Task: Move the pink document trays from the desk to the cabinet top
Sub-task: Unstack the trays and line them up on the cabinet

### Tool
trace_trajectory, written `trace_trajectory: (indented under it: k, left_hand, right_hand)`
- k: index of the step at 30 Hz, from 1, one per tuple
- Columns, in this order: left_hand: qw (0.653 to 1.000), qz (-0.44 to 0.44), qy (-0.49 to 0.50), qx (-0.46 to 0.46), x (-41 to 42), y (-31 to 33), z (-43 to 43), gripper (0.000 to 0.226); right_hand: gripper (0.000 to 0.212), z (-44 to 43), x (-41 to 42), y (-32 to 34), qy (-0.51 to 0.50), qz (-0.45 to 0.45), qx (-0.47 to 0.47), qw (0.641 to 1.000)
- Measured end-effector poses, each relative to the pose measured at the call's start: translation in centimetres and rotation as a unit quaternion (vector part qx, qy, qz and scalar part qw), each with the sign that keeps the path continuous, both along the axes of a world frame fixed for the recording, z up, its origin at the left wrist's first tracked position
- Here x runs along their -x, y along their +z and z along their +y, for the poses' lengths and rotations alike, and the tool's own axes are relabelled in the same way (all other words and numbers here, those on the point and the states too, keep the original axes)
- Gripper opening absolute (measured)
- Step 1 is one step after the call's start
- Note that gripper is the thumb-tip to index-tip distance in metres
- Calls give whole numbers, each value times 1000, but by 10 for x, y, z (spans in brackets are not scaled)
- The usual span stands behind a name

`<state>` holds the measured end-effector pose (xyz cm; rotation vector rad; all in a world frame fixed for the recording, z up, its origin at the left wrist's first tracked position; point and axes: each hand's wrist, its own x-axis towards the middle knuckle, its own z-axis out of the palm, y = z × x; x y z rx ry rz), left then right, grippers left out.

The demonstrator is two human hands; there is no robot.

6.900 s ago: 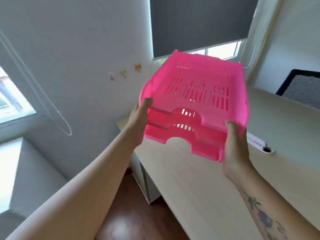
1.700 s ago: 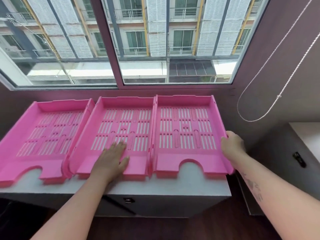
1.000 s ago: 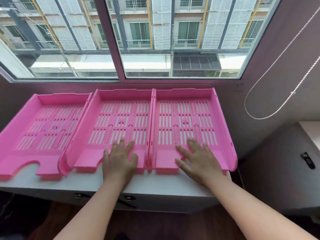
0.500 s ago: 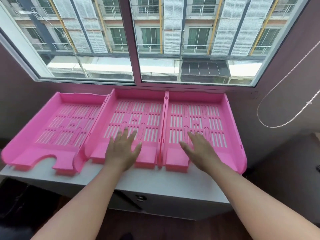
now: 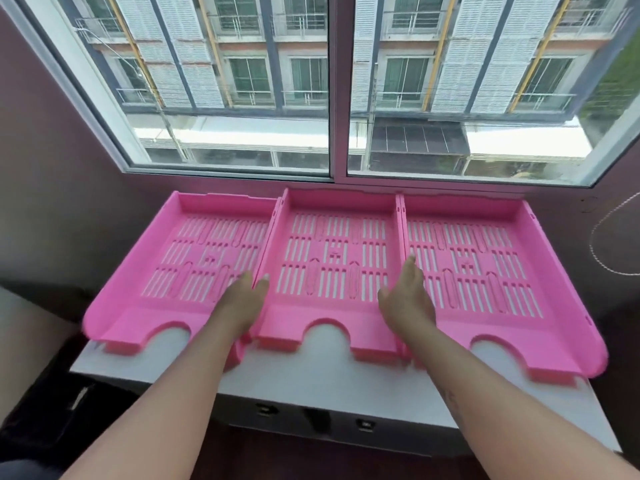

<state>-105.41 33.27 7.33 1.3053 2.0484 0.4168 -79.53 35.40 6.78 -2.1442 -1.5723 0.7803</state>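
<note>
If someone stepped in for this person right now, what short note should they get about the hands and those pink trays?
Left hand: open, resting across the shared edge of the left pink slotted plastic tray and the middle pink tray, gripping nothing.
Right hand: open, over the seam between the middle tray and the right pink tray.
All three trays lie side by side on the white cabinet top under the window.
Done: three trays placed.
Left: perhaps squaring the row; the desk is out of view.
</note>
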Motion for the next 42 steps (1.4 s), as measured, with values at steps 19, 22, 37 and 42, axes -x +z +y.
trace_trajectory:
  k: [19,22,37,42]
  left_hand:
    - [990,13,-107,-88,15,-4,25,76]
    - [988,30,-112,-98,12,-12,-2,75]
    - [992,-15,-5,-129,6,-15,-28,60]
    - [990,11,-4,-138,12,-24,-23,56]
  right_hand:
    - [68,-9,17,-3,-21,-155,-81,984]
    - [64,-24,15,-11,-16,-176,-94,980]
    - [70,-48,4,-8,-66,138,-20,988]
    - [66,-46,5,-22,-45,142,-51,988]
